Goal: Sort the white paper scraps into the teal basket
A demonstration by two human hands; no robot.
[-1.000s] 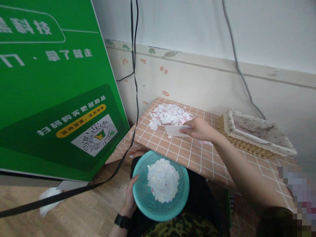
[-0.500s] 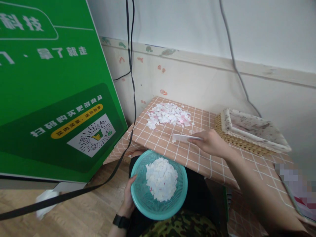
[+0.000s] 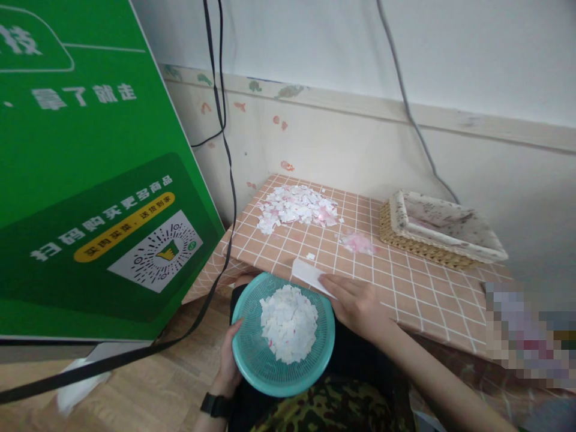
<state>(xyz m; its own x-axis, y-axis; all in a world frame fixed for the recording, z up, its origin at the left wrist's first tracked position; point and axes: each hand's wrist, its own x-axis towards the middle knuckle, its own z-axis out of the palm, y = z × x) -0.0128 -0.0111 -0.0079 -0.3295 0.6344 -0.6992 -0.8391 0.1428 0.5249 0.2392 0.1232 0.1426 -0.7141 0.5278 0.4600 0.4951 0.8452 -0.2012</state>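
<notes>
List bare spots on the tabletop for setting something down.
Widest: checked tablecloth in front of the wicker basket, right of the pinkish patch. Narrower: between the white scrap pile and front edge, left of the white card. Crowded: far-left area under that pile, and the front edge by the right hand, card and colander.

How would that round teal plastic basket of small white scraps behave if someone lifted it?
The basket is probably light and fairly stiff: it looks like thin slotted plastic, yet shows no bend where the left hand grips. The flat scraps heaped inside look loose, so a sharp tilt would likely spill some.
</notes>
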